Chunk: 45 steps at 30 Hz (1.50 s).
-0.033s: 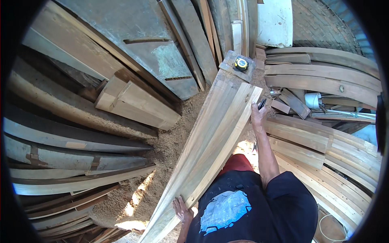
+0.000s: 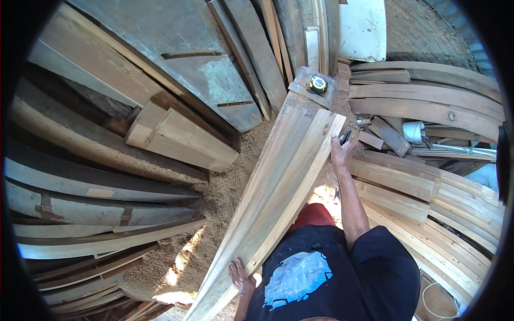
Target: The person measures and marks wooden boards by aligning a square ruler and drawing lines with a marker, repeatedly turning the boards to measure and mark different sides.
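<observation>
Several long pale planks (image 2: 278, 206) lie side by side on a bench, running from the lower left to the upper middle. My left hand (image 2: 242, 277) rests at the nearest plank's edge, its fingers spread over the wood. Near the far end of that plank, my right hand (image 2: 341, 154) is closed around a slim black object (image 2: 346, 137), too small to name surely. Its fingers touch or nearly touch the plank's edge. Beyond the plank ends, a yellow and black tape measure (image 2: 317, 84) sits on the bench's far end (image 2: 301, 77).
Boards (image 2: 101, 179) lean in rows at the left, above sawdust (image 2: 225, 198) on the floor. More planks (image 2: 428, 224) are stacked to my right. A white cup-like container (image 2: 413, 132) stands among offcuts (image 2: 390, 136). Large grey panels (image 2: 160, 27) lean at the far left.
</observation>
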### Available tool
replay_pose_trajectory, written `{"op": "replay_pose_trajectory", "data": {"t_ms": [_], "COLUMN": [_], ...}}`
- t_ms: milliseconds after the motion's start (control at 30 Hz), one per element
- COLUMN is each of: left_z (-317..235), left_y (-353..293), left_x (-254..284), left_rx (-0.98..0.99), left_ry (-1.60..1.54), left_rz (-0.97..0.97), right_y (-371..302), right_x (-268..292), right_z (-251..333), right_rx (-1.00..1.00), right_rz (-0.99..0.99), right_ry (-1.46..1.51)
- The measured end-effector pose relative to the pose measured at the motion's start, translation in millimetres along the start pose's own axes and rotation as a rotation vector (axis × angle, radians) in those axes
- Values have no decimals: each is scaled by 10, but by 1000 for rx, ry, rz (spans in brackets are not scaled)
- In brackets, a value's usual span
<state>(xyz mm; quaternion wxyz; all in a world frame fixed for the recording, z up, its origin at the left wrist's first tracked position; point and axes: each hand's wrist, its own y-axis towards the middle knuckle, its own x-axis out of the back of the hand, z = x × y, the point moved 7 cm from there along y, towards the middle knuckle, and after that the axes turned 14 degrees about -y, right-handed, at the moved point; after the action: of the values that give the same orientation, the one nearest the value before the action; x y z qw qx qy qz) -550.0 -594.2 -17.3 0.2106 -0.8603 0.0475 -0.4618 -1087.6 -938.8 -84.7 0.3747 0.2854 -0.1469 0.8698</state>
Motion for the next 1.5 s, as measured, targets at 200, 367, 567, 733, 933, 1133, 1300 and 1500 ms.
{"op": "replay_pose_trajectory", "data": {"t_ms": [200,367,567,733,933,1133,1300,1500], "left_z": [-6,64,44,269,466,731,416,568], "left_y": [28,-5,88,330,625,799,1056,1287], "left_x": [-10,-30,47,304,532,525,645,719], "left_rx": [-9,-26,-33,-54,364,248,257,400], "left_ry": [10,3,22,14,40,91,-105,13], "left_rz": [36,24,34,158,468,553,715,292], "right_y": [22,15,66,88,-89,162,218,-260], "right_x": [38,-17,-36,-260,-561,-779,-749,-876], "right_z": [-32,-36,-97,23,628,484,487,801], "right_rx": [-12,-14,-13,1,-158,-48,-106,206], "right_rz": [33,68,65,-32,146,41,53,187], "right_ry": [-37,-4,-45,76,190,174,-177,-506]}}
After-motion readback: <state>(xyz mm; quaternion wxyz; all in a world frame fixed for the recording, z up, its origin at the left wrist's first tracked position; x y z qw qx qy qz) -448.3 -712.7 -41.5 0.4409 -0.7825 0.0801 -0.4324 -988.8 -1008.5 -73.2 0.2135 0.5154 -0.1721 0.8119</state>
